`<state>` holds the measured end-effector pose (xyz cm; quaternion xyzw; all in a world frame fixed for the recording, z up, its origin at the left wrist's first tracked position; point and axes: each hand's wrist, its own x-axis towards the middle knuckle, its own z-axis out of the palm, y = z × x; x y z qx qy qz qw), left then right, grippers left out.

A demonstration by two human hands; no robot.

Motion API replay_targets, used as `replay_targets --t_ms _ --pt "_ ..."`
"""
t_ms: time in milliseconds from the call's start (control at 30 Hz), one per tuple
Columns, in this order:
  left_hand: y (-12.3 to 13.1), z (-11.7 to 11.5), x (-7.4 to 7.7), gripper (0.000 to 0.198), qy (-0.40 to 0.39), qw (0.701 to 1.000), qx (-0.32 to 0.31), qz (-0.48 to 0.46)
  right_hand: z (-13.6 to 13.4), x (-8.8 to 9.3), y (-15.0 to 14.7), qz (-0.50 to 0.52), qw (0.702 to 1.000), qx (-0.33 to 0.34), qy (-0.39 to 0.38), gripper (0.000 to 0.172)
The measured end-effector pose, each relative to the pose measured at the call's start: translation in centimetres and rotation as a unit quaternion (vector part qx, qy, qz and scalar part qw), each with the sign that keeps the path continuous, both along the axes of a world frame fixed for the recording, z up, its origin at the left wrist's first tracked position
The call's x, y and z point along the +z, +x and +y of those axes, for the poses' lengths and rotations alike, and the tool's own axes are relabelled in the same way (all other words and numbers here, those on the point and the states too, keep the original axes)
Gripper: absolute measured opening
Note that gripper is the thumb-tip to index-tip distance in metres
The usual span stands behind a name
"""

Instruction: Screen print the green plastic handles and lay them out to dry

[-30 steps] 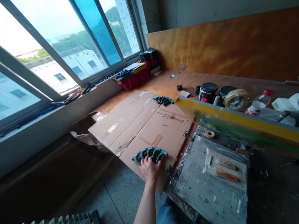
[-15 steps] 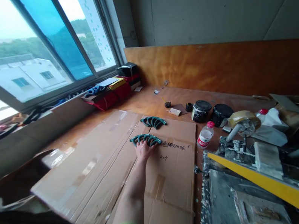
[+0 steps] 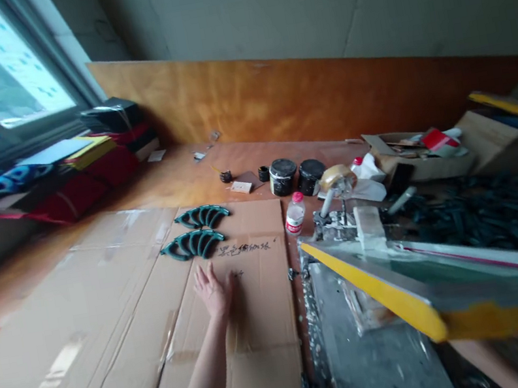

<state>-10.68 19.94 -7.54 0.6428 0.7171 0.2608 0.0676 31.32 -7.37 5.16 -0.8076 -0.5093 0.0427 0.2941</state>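
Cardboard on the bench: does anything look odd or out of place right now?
The yellow-edged frame looks oddest: it hangs tilted over the paint-spattered metal plate instead of lying flat. The flattened cardboard under the open left hand lies flat, and the two teal curved pieces on it look undamaged.

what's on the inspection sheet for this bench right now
surface: wooden bench covered in part by flattened cardboard with black handwriting
work items: two teal curved pieces lie side by side on the cardboard
clutter: black tins, a plastic bottle, a heap of dark scraps
hands: left hand flat and open on the cardboard, just short of the teal pieces; right hand not in view
cables: nothing seen
surroundings: window at far left, plywood board along the wall, yellow-edged frame at right
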Motion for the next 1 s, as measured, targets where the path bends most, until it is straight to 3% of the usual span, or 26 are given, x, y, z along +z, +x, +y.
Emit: replay_targets --t_ms 100,233,300,467,600,700,800,900,933,1000 --pt "1.3 -6.3 -0.1 0.061 0.002 0.999 -0.009 -0.051 -2.1 -1.0 0.0 -0.004 0.999 0.035 -0.022 0.018" --pt "3.1 -13.5 1.5 0.053 -0.03 0.992 0.004 -0.119 -1.3 -1.7 -0.1 -0.078 0.976 0.199 -0.054 0.023" --pt "4.2 -16.2 2.7 0.05 -0.052 0.988 0.019 -0.147 -0.8 -1.5 -0.3 -0.111 0.959 0.255 -0.061 0.024" --pt "7.9 -20.5 6.2 0.041 -0.057 0.973 0.038 -0.222 -0.8 -1.2 -1.5 -0.136 0.942 0.298 -0.071 0.024" --pt "10.9 -21.7 10.1 0.039 -0.019 0.96 0.034 -0.276 -1.1 -1.4 -1.7 -0.149 0.938 0.303 -0.085 0.034" --pt "12.7 -21.0 14.3 0.04 0.024 0.942 0.018 -0.335 -1.0 -1.7 -1.4 -0.154 0.935 0.31 -0.077 0.041" --pt "14.4 -18.8 19.9 0.044 0.071 0.884 -0.037 -0.461 -0.2 -2.3 -1.8 -0.151 0.921 0.353 -0.061 0.053" --pt "16.2 -16.4 25.0 0.043 0.045 0.807 -0.119 -0.576 0.8 -2.9 -1.9 -0.152 0.894 0.415 -0.071 0.057" --pt "16.6 -15.9 26.3 0.042 0.027 0.795 -0.14 -0.59 1.0 -3.1 -1.4 -0.153 0.897 0.406 -0.081 0.056" --pt "16.8 -15.7 27.6 0.044 0.008 0.797 -0.161 -0.582 1.1 -3.1 0.9 -0.145 0.93 0.323 -0.096 0.051"
